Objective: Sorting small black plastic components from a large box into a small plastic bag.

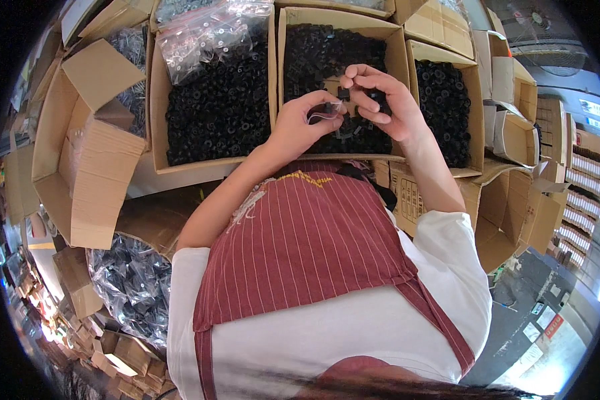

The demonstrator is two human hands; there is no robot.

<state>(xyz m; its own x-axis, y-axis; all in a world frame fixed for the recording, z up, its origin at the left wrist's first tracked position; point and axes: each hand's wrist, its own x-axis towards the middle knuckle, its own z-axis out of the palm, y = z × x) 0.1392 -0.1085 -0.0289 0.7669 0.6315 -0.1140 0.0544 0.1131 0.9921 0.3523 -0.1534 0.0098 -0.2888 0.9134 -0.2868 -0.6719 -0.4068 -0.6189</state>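
Our left hand (300,123) pinches a thin, floppy clear bag (325,113) by its top while our right hand (380,100) pinches what looks like a small, light, hard black part (345,93).

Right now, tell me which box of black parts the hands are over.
The middle box: both hands hover over it. The left box has clear bags on top; the right box sits beyond the right hand.

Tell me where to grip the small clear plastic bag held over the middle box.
Pinch the small clear plastic bag at its open top rim, coming from the left, as the left hand does; the right hand occupies the other side, and the film looks limp.
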